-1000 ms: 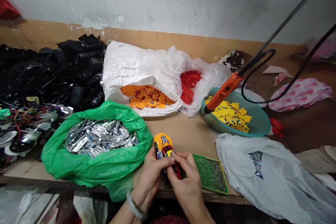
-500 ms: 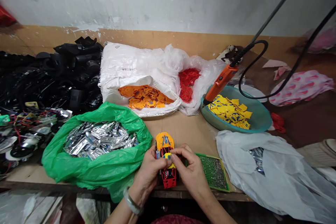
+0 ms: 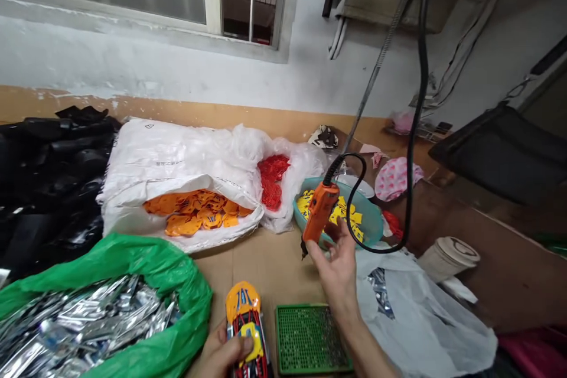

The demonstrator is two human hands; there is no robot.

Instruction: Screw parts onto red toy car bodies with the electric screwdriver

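A toy car (image 3: 244, 328) with an orange hood, red frame and yellow roof piece lies in my left hand (image 3: 224, 351). My left thumb presses on the yellow roof piece, and the car's rear runs out of the bottom of the view. An orange electric screwdriver (image 3: 321, 209) hangs from a spring and a black cable, bit pointing down. Beside its lower end is my right hand (image 3: 339, 263), open, thumb and fingers apart around the tool; whether they touch it I cannot tell. Below sits a green perforated tray (image 3: 305, 336) with small screws at its right side.
A green bag (image 3: 190, 283) of silvery parts stands left, black parts (image 3: 53, 177) behind it. A white sack (image 3: 177, 153) holds orange pieces, a clear bag (image 3: 295, 177) red ones, a teal bowl (image 3: 372, 224) yellow ones. At right lies a whitish bag (image 3: 425, 307).
My right hand has left the toy car and moved up and right to the screwdriver. My left hand keeps the car, now lower in view. The camera view has tilted up and turned right.
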